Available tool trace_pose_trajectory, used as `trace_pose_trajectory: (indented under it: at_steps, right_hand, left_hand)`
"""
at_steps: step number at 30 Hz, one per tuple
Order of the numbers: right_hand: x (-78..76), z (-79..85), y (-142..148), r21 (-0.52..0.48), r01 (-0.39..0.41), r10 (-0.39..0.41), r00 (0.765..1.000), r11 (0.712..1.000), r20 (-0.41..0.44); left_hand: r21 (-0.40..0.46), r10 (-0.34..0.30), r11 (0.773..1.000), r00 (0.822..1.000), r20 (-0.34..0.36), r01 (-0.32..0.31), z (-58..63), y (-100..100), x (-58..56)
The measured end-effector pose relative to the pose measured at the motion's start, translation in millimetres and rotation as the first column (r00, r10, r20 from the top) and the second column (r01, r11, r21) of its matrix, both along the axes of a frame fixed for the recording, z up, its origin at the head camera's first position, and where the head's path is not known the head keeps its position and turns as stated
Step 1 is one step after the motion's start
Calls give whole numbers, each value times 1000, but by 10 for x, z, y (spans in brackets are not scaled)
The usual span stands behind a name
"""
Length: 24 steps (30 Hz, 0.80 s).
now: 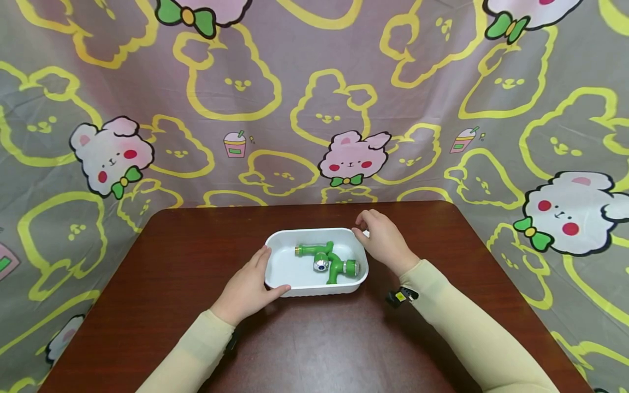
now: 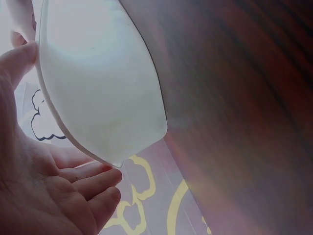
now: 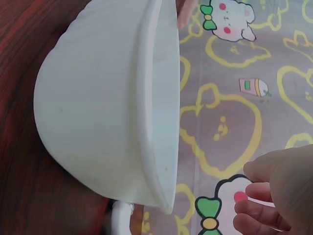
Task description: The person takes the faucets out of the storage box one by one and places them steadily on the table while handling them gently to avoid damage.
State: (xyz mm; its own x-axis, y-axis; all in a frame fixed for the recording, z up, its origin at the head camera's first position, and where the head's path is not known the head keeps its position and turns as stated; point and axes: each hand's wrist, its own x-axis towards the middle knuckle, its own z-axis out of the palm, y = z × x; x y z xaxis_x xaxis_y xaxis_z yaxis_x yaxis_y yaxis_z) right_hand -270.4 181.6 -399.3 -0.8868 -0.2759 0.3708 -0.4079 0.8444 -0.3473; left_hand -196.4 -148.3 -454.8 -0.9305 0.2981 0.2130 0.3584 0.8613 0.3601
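Observation:
A white oval plastic basin [image 1: 300,290] stands on the table with two green taps lying in it. One green tap [image 1: 309,250] has a chrome, round-faced knob; the other green tap [image 1: 337,267] lies to its right with a silver collar. My left hand [image 1: 248,289] rests at the basin's left end, thumb on the front rim and fairly straight fingers along the side. In the left wrist view its fingertips [image 2: 115,176] are right at the rim. My right hand [image 1: 385,240] hovers by the back right corner, fingers loosely bent, nothing between them.
A small white curved piece [image 3: 121,218] shows beyond the basin's end in the right wrist view. The brown wooden table [image 1: 172,273] ends at a patterned curtain [image 1: 275,109] at the back and sides.

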Motion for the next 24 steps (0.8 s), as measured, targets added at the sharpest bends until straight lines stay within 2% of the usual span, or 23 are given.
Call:
trace_pose_trajectory:
  at_steps: [7, 12, 19, 24]
  right_hand:
    - [43, 11, -83, 23, -43, 43, 999, 999, 33]
    - [84, -10, -132, 102, -97, 90, 993, 990, 73]
    - [117, -74, -167, 228, -204, 172, 973, 952, 154]
    - [139, -109, -198, 314, -267, 228, 961, 911, 155]
  left_hand:
    - [1, 1, 1000, 1000, -3, -1, -13, -6, 1]
    - [2, -1, 1000, 1000, -9, 1, -23, -9, -1]
    - [-3, 0, 1000, 1000, -10, 0, -24, -11, 0]
    - [-3, 1, 1000, 1000, -9, -1, -24, -14, -1]
